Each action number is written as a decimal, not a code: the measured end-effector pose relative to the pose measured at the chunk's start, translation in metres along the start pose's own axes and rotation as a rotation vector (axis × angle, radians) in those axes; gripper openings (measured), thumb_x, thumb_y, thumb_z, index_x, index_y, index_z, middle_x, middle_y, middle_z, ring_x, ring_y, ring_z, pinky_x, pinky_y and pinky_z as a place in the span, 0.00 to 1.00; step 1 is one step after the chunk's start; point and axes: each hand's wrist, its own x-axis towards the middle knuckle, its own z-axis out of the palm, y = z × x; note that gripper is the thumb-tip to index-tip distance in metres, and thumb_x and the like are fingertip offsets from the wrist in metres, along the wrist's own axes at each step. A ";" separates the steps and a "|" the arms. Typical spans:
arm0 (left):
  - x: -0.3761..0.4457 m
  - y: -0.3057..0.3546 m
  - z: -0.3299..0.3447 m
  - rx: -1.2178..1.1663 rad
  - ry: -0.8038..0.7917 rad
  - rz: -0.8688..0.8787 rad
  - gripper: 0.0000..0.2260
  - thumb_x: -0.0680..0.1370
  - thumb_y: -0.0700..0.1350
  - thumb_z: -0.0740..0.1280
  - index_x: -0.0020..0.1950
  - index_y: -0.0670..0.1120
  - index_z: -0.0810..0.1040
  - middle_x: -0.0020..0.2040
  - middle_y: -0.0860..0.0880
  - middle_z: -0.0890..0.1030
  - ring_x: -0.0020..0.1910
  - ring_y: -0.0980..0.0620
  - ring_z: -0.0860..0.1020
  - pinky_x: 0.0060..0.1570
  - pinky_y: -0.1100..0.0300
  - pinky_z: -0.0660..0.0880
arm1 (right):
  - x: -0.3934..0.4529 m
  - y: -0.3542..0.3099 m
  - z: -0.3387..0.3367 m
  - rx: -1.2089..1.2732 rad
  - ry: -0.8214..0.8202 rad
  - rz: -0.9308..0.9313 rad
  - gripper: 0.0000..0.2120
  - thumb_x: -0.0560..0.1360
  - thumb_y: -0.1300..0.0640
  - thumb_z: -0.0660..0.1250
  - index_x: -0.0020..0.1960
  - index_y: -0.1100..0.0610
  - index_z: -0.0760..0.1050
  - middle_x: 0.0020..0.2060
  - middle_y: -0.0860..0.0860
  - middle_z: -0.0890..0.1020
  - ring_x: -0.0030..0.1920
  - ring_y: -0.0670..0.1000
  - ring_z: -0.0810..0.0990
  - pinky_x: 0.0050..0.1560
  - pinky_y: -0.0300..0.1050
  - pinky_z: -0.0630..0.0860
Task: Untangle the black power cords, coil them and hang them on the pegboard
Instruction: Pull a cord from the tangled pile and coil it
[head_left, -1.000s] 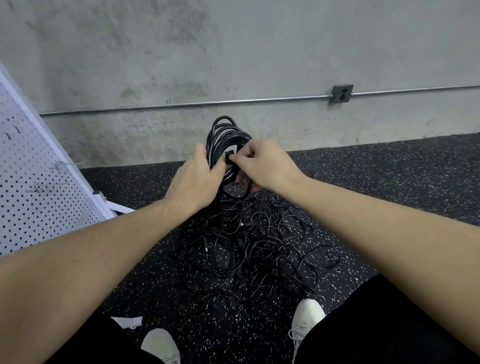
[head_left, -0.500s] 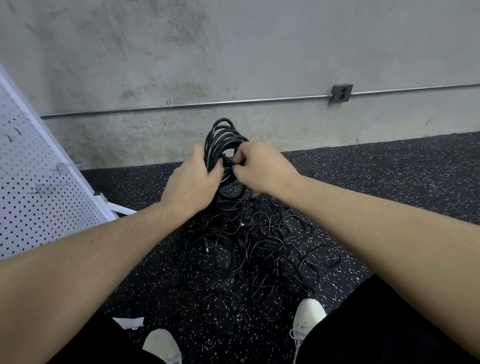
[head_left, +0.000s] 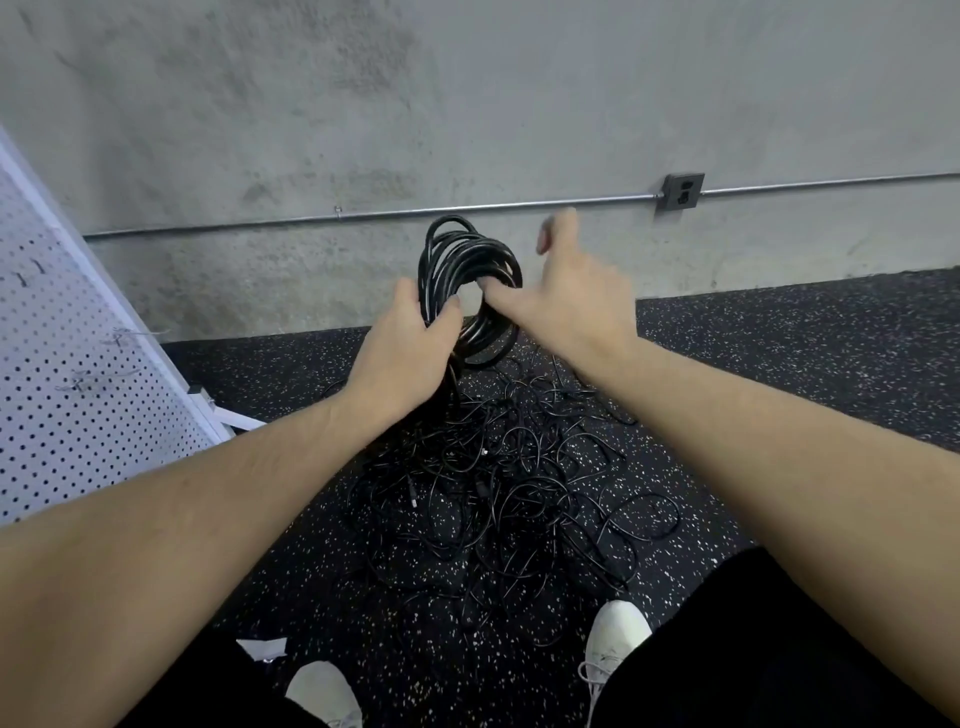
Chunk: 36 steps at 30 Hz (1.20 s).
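The left hand (head_left: 402, 353) grips the coiled cord (head_left: 467, 286), held upright above the tangled cords (head_left: 498, 493) on the speckled floor (head_left: 805, 364). The right hand (head_left: 571, 296) is spread beside the coil, its thumb at the coil's opening. The pegboard (head_left: 67, 374) leans left of the tangle; white shoes (head_left: 615, 642) stand nearer than it.
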 end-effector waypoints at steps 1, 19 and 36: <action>-0.001 -0.003 0.000 -0.006 -0.040 0.023 0.09 0.85 0.53 0.60 0.59 0.49 0.72 0.47 0.53 0.79 0.46 0.53 0.79 0.49 0.52 0.74 | -0.002 0.004 0.002 0.175 -0.092 0.090 0.25 0.72 0.37 0.67 0.59 0.47 0.60 0.36 0.50 0.82 0.33 0.53 0.79 0.39 0.49 0.74; -0.001 -0.014 0.002 -0.264 -0.189 0.018 0.02 0.85 0.51 0.63 0.54 0.58 0.74 0.45 0.57 0.80 0.42 0.65 0.79 0.45 0.64 0.72 | 0.001 0.015 -0.001 1.510 -0.694 0.687 0.19 0.85 0.50 0.50 0.53 0.58 0.77 0.42 0.53 0.83 0.46 0.51 0.82 0.57 0.58 0.77; 0.004 -0.025 0.000 -0.160 -0.188 -0.162 0.08 0.81 0.61 0.62 0.55 0.59 0.73 0.51 0.51 0.83 0.51 0.46 0.83 0.58 0.43 0.78 | 0.005 0.022 0.009 1.315 -0.262 0.658 0.08 0.84 0.63 0.61 0.62 0.64 0.69 0.47 0.60 0.83 0.39 0.54 0.86 0.43 0.50 0.86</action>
